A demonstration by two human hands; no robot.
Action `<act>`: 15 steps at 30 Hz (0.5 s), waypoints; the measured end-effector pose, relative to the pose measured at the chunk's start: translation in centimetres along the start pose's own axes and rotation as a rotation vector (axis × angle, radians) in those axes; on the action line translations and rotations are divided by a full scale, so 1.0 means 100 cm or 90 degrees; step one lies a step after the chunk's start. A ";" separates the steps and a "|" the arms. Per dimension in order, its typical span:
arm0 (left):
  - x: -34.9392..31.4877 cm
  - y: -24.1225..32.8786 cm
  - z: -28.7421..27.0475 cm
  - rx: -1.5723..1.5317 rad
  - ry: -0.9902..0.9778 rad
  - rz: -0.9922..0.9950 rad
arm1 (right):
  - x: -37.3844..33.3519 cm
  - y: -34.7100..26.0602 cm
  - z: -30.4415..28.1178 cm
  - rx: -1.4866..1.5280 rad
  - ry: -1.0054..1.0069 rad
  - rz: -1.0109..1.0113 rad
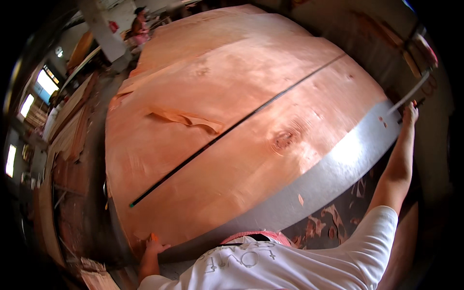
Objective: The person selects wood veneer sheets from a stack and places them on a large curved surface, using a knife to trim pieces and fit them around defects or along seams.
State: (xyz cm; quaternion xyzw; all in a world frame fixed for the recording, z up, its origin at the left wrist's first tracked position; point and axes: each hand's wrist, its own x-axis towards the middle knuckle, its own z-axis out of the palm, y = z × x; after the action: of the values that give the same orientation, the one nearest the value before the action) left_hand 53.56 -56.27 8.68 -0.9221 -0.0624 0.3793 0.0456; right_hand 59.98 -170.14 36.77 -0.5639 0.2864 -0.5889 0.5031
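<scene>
A wide stack of thin reddish wood veneer sheets (227, 140) covers most of a grey smooth-topped table (285, 203). At the stack's near left corner is my left hand (153, 247), its fingers closed around a small bright orange thing too small to name. My right arm reaches far out to the right, where my right hand (410, 113) is closed at the table's edge. Something dark sticks out of it, and a blurred pale strip (410, 93) passes beside it. A long thin black rod (241, 121) lies diagonally across the veneer.
A curled loose veneer strip (186, 118) rests left of the rod. Veneer scraps (331, 222) lie below the table's near edge. Stacked boards (72, 130) stand across the aisle on the left. Near a pillar (102, 31) at the back is another person (140, 29).
</scene>
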 end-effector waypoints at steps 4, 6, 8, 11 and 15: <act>-0.001 -0.007 0.009 -0.021 0.029 -0.037 | -0.016 0.003 0.022 0.129 -0.192 0.054; 0.022 0.016 0.009 -0.061 0.049 0.004 | 0.023 -0.032 -0.003 0.097 -0.279 0.044; 0.025 0.014 0.012 -0.079 0.062 0.021 | 0.022 -0.031 -0.008 0.182 -0.278 0.033; 0.030 0.004 0.019 -0.092 0.070 0.054 | 0.004 -0.024 -0.007 0.242 -0.196 0.050; 0.027 -0.019 0.034 -0.081 0.016 0.057 | -0.017 -0.009 -0.015 0.088 -0.201 0.029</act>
State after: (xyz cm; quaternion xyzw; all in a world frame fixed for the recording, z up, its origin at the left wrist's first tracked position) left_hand 52.93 -53.91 4.69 -0.9296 -0.0446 0.3646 -0.0295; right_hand 58.07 -168.67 36.62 -0.6066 0.1751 -0.5001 0.5927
